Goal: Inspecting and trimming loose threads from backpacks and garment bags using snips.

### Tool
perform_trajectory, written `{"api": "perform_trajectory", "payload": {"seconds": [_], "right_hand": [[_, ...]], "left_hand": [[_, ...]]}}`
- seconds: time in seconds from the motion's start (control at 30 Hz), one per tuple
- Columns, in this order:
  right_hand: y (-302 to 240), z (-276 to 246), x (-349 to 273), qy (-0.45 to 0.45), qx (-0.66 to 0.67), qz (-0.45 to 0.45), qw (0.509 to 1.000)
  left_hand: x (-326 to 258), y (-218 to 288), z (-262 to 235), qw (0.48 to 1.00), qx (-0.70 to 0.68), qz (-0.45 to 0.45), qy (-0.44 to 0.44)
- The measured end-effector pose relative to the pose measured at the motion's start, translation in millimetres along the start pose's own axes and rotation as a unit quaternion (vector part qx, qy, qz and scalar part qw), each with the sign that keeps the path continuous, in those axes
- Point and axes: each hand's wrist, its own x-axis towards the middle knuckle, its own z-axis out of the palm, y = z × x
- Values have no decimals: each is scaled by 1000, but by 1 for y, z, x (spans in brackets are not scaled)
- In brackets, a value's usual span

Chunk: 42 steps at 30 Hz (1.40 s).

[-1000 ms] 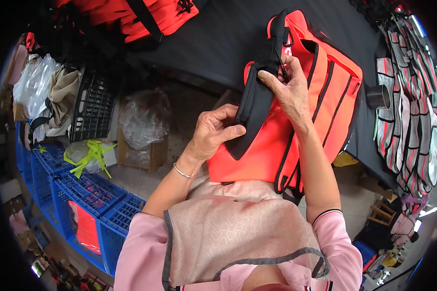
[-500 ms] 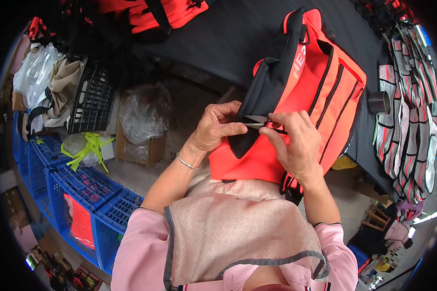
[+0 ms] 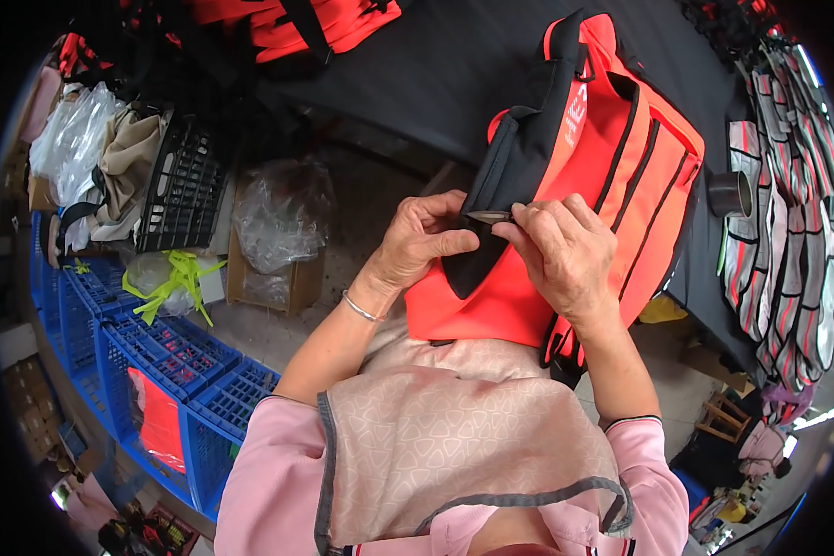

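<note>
An orange-red and black backpack lies on its back half on the table, its lower part reaching over my lap. My left hand is closed on the end of the bag's black padded panel, thumb and fingers pinching its edge. Close beside it, my right hand is closed round what look like small metal thread snips. Their silvery blade points left across the black edge, near my left fingertips. The snips' handle is hidden inside my right fingers.
A black-covered table carries more orange bags at the far left. Blue plastic crates, a black basket and a carton with clear plastic stand left. A dark metal cup and striped grey pieces are right.
The snips' two spread blades now show as a single blade, slightly higher up. My right fingers have curled in more tightly; my left hand keeps its hold on the bag.
</note>
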Motion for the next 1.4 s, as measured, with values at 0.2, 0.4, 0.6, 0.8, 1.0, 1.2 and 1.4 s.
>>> {"api": "perform_trajectory", "payload": {"seconds": [0.2,0.4,0.6,0.8,1.0,1.2,1.4], "right_hand": [[4,-2,1,-3,52,22,998],[2,2,4,3,25,0,1000],[1,-3,9,-15,-6,-21,1000],[-3,-1,9,-3,-66,-62,996],[2,7,7,-18,64,47,997],[5,5,7,0,148,103,984],[10,12,11,-25,170,177,969]], "left_hand": [[2,3,3,1000,-16,-12,24],[2,-1,-1,1000,-5,-7,25],[2,1,6,999,-9,-1,32],[-2,-5,-6,1000,-18,5,8],[-1,-2,5,998,-23,0,66],[1,-2,3,998,-31,-4,61],[2,2,-6,995,-100,-6,28]]}}
